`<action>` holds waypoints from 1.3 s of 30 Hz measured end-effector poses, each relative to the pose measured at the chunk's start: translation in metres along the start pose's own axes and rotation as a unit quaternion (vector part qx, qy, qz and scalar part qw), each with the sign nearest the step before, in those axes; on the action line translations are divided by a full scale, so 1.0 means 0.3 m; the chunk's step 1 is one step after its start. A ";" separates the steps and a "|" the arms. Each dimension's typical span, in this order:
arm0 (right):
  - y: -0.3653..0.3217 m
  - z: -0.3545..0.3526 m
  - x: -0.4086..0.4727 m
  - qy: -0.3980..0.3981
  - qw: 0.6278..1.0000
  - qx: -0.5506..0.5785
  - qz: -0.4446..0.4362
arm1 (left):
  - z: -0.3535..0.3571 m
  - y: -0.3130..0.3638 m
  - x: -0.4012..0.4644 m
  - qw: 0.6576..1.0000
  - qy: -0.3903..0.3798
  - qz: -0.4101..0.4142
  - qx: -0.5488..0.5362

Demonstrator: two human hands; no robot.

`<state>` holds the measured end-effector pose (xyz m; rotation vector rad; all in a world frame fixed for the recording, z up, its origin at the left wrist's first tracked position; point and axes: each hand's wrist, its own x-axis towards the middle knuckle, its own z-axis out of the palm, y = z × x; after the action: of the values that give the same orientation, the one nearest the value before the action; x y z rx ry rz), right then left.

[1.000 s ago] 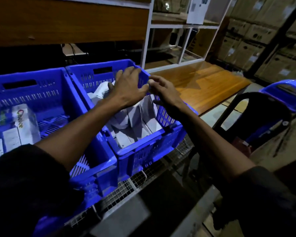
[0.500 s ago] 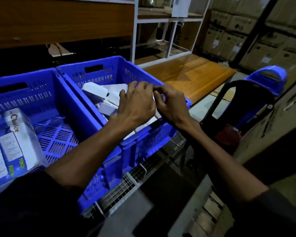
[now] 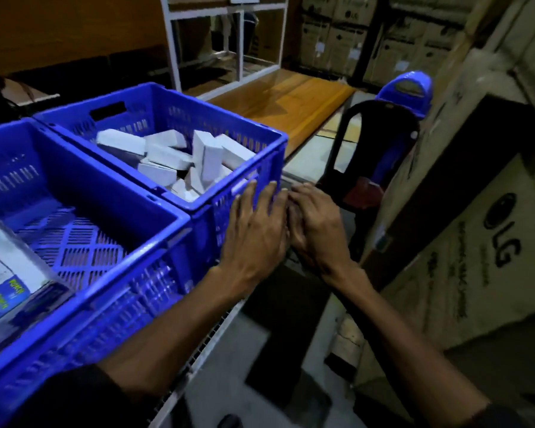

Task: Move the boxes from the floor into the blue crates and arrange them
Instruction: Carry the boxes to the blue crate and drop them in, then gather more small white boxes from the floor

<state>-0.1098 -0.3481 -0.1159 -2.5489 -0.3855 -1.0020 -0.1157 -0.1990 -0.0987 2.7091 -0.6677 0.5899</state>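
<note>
Closest to you, your left hand (image 3: 254,233) and right hand (image 3: 315,230) sit side by side against the outside of the right blue slotted plastic crate (image 3: 247,143), just below its near corner. Left one's flat, fingers straight and spread on the crate wall, holding nothing. Right one's fingers bend a bit at the tips near the crate's edge, and I honestly can't tell whether they've got hold of anything.

That crate has a jumble of small plain white cardboard boxes (image 3: 179,159) in it, lying every which way, one standing up on end in the middle. The left blue slotted plastic crate (image 3: 84,186) touches it side to side, and down at its near left corner there's a white printed carton with blue and green lettering (image 3: 3,273); the rest of its lattice floor shows.

Both crates stand on a white wire-mesh shelf (image 3: 204,344). Further right are tall brown LG-printed cardboard cartons (image 3: 476,242). Beyond the crates there's a dark plastic chair (image 3: 380,156), a blue rounded plastic bin lid (image 3: 406,94), a polished orange wooden tabletop (image 3: 288,100) and a white metal frame rack (image 3: 226,41), with more stacked brown cartons (image 3: 337,35) at the back. Pretty dim room overall.
</note>
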 end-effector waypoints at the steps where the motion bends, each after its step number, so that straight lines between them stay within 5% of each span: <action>1: 0.016 -0.019 -0.076 -0.008 1.000 -0.020 0.018 | 0.023 0.031 -0.044 1.000 -0.015 0.008 -0.002; 8: 0.023 -0.216 -0.699 -0.086 0.970 -0.091 0.206 | 0.145 0.295 -0.359 0.980 -0.182 0.086 0.000; 15: -0.177 -0.514 -1.324 -0.093 0.907 -0.139 0.387 | 0.209 0.656 -0.784 0.911 -0.333 0.240 -0.028; 25: -0.566 -0.817 -1.958 -0.026 0.782 -0.205 0.588 | 0.165 0.993 -1.300 0.789 -0.394 0.467 -0.067; 30: -0.822 -0.870 -2.156 0.004 0.705 -0.204 0.680 | 0.149 0.989 -1.567 0.741 -0.421 0.520 -0.067; 39: -1.141 -0.977 -2.437 0.024 0.636 -0.187 0.748 | 0.094 1.038 -1.913 0.686 -0.455 0.564 -0.068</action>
<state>-0.9326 -0.2543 -0.3438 -1.9497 1.8296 -0.3693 -0.7251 -0.2583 -0.3276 1.9505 -2.5078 -0.7223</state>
